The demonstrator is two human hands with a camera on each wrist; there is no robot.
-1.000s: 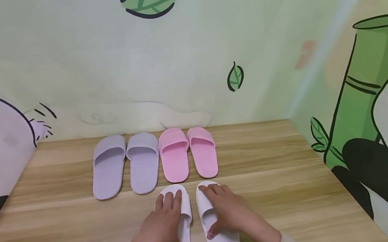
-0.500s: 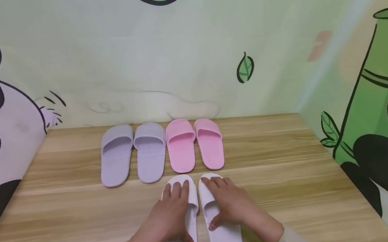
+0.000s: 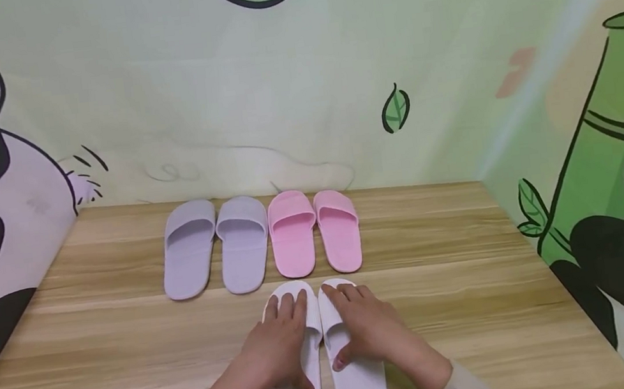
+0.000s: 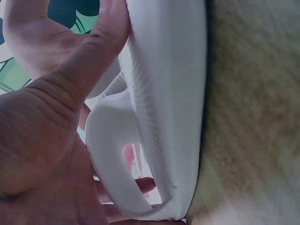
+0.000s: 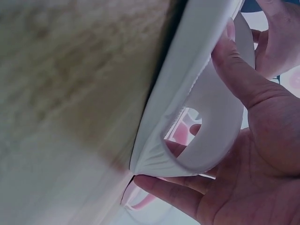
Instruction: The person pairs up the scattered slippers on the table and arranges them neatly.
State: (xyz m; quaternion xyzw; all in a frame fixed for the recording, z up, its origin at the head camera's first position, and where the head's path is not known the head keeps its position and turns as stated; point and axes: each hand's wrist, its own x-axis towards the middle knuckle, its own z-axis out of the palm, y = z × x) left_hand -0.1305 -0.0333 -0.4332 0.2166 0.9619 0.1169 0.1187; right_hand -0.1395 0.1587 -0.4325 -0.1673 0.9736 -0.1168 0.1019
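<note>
White slippers under both palms near the bench's front edge: my left hand [image 3: 275, 353] covers the left white slipper [image 3: 295, 350], my right hand [image 3: 371, 332] the right white slipper [image 3: 356, 382], fingers laid over each strap, thumbs hooked at the inner sides. The wrist views catch what the head view hides: thumbs against the strap [image 4: 117, 154] and sole edge [image 5: 187, 93]. Behind, toward the back edge, two lilac slippers [image 3: 213, 244] and two pink slippers [image 3: 316, 232]. Six slippers, three pairs.
</note>
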